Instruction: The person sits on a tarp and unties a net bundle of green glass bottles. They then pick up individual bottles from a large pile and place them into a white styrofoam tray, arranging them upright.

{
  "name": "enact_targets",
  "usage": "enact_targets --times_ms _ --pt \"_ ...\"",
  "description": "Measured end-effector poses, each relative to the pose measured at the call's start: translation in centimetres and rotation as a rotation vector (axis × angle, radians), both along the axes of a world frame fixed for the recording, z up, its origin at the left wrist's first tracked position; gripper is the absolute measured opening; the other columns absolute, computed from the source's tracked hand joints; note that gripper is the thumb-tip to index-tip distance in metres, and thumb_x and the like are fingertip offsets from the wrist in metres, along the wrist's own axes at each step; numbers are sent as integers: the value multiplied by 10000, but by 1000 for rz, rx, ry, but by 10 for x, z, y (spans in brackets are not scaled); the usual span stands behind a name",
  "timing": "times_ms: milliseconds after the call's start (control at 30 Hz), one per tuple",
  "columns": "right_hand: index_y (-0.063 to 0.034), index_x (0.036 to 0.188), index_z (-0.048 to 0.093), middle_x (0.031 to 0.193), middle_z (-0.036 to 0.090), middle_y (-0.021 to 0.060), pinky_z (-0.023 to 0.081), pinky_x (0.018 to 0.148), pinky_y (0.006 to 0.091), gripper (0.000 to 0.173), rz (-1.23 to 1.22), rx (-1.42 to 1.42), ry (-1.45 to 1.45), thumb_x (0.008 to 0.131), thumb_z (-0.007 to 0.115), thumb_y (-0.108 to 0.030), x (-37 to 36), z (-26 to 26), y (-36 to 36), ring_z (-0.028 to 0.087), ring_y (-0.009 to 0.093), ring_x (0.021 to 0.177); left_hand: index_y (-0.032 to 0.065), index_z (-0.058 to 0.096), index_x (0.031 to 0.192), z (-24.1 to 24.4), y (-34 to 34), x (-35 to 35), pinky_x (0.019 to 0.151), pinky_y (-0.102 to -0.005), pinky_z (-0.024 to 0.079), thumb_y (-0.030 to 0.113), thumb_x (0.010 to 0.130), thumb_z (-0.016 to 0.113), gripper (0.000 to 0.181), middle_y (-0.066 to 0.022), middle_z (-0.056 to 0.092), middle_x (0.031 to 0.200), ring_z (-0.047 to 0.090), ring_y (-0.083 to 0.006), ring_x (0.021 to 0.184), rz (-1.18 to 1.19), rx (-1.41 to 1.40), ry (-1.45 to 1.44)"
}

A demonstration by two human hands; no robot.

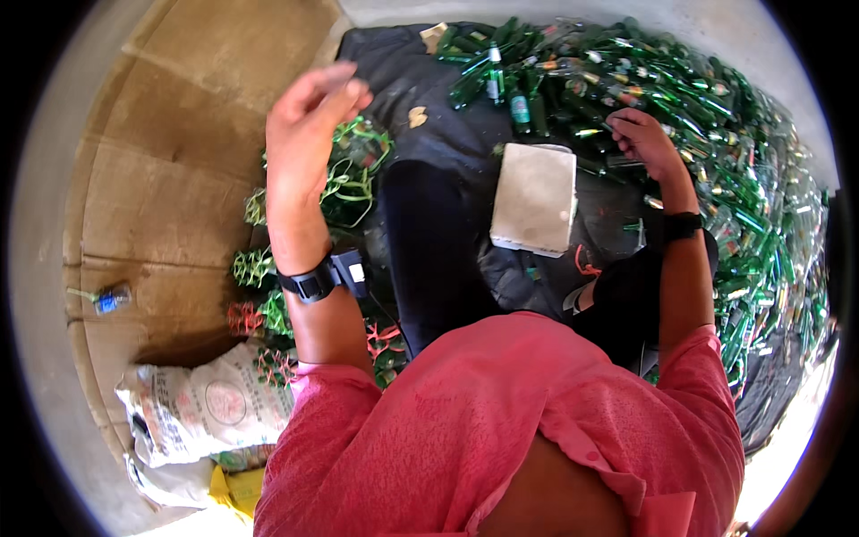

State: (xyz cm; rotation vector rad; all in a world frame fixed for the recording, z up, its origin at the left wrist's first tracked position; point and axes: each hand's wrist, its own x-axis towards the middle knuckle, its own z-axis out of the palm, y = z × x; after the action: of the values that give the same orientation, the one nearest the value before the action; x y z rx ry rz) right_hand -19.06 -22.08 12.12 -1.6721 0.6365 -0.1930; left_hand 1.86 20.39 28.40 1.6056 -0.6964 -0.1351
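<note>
My left hand (312, 117) is raised at the left, above net-wrapped bottles (352, 174) tied with green plastic strips; its fingers are bent and blurred, and nothing shows between them. On the right, my right hand (637, 137) is over the edge of a large heap of green glass bottles (678, 101), fingers curled; whether it holds something I cannot tell. Between my knees lies a pale flat block or box (535, 198) on dark sheeting. Two bottles with labels, one upright-looking (495, 77) and one beside it (520, 111), lie at the heap's near left edge.
Brown cardboard (168, 194) covers the left side, with a small plastic bottle (113, 299) on it. A printed white woven sack (208, 403) and a yellow bag (241, 490) are at lower left. A red strip (586, 262) lies near my foot. Pale walls curve around.
</note>
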Motion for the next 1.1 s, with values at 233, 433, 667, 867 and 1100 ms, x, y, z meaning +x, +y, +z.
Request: enact_targets --times_ms 233,433,667,867,1100 --pt "-110 1049 705 814 614 -55 421 566 218 190 -151 -7 -28 953 664 -268 -21 0 -18 544 52 669 -26 670 1221 28 -156 0 795 -268 524 98 956 707 295 -86 743 990 704 -156 914 -445 -96 -119" --pt "-68 991 717 715 628 -7 461 583 258 175 0 -511 149 963 623 -214 -20 -30 -25 582 74 674 21 707 1147 -115 -218 11 751 -283 523 155 928 741 259 9 708 880 629 -73 827 -592 331 -119" --pt "-61 907 748 922 727 187 545 823 493 255 61 -695 90 823 597 -248 -1 -42 -11 690 405 918 11 700 1143 -167 -242 -5 760 -356 559 82 847 739 307 -158 732 922 719 -275 809 -625 532 -253" --pt "-54 897 734 901 723 171 539 784 471 216 87 -648 -41 842 620 -229 34 -32 13 690 386 877 15 686 1206 -175 -242 -11 776 -374 560 160 824 763 415 -172 748 969 724 -275 832 -742 986 -479" --pt "-36 914 732 817 726 96 542 681 356 193 143 -323 -216 879 647 -206 68 9 38 691 225 734 17 680 1235 -187 -239 -7 795 -398 551 204 814 764 468 -206 746 974 726 -332 866 -759 994 -423"
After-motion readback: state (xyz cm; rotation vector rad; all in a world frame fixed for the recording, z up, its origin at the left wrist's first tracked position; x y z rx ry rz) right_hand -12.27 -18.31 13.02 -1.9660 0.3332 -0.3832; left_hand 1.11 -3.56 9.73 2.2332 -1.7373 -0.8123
